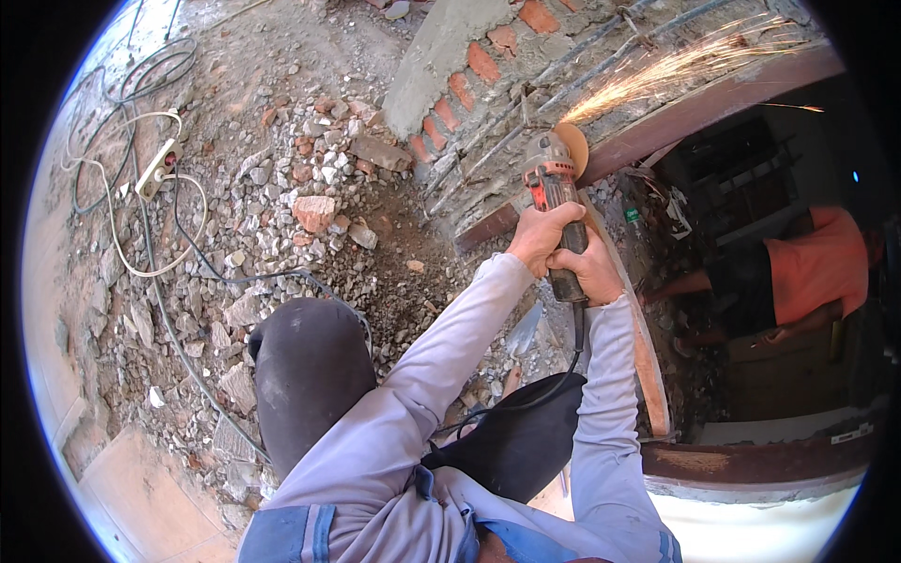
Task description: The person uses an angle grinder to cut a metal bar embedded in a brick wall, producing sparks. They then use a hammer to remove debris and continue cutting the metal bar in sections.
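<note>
Both my hands grip an angle grinder [554,183] with a red and dark grey body. My left hand [542,235] is wrapped round its body nearer the head, and my right hand [593,267] closes round the rear of the handle. At the front the tan disc [574,148] stands against the broken masonry edge, close to the exposed steel bars [511,136]. A bright stream of sparks [680,75] flies off to the upper right. From the grinder's back a black cord [576,342] hangs down past my right forearm.
Rubble [272,206] covers the ground at left, with a white power strip [160,169] and looped cables. A brick-and-plaster wall [469,70] rises ahead. Beyond a reddish-brown frame [732,98] at right, a person in an orange shirt [817,263] bends in a dark room.
</note>
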